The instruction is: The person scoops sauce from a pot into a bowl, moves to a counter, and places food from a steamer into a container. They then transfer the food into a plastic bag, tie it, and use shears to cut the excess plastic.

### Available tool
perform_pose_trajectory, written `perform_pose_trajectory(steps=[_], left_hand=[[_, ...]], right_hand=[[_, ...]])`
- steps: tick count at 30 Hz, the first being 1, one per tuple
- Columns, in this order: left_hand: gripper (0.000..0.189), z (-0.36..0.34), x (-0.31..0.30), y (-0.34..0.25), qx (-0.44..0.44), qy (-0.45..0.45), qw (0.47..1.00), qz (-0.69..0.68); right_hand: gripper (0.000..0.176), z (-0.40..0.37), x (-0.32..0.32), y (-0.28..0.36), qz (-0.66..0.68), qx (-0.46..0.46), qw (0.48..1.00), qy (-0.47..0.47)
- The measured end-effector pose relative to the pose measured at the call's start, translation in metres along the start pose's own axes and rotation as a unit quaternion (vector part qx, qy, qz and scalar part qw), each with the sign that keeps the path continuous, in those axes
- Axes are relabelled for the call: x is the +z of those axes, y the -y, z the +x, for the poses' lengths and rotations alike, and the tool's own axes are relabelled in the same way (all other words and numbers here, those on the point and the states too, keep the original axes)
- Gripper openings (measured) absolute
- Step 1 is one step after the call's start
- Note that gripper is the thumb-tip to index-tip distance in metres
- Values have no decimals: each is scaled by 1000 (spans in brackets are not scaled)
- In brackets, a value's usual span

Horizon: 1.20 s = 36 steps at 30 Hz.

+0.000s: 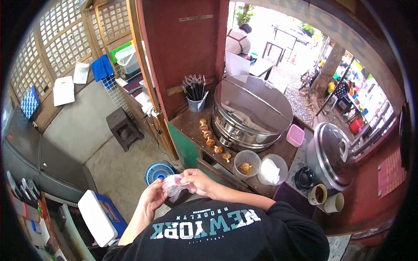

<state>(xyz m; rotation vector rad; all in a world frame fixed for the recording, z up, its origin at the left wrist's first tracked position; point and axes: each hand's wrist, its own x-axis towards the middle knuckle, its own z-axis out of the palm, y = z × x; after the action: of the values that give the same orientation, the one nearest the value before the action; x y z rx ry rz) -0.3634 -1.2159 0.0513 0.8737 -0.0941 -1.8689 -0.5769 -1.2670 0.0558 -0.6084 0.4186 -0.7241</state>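
Note:
A thin, pinkish-white plastic bag [175, 186] is stretched between my two hands, in front of my chest. My left hand [154, 193] pinches its left side, and my right hand [195, 180] grips its upper right part. To the right, a clear round tub [247, 164] holds a small brown item in its bottom. Beside it stands another round tub [272, 169] with white material inside. A row of several small tied bags with brown contents [209, 142] lies along the counter's left edge.
A large round steel pot [252, 113] with a lid stands on the counter [187, 122], near a cup of black straws [197, 102]. Another lidded pot [331, 152] is at right. Below are a blue fan [159, 172], a cooler [98, 217] and a stool [124, 127]. A person [238, 41] sits outside.

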Motion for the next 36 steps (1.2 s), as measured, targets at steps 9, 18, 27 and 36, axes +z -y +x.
perform_pose_trajectory(steps=[9, 18, 27, 36], left_hand=[[26, -9, 49, -6, 46, 8, 998, -32], [45, -11, 67, 10, 249, 35, 780, 573], [36, 1, 43, 10, 374, -186, 603, 679], [18, -7, 63, 17, 431, -177, 621, 630]], right_hand=[[22, 15, -39, -15, 210, 73, 971, 90], [25, -8, 17, -1, -620, -196, 758, -47], [9, -17, 11, 8, 47, 45, 994, 88], [26, -28, 25, 5, -661, -210, 700, -171]])
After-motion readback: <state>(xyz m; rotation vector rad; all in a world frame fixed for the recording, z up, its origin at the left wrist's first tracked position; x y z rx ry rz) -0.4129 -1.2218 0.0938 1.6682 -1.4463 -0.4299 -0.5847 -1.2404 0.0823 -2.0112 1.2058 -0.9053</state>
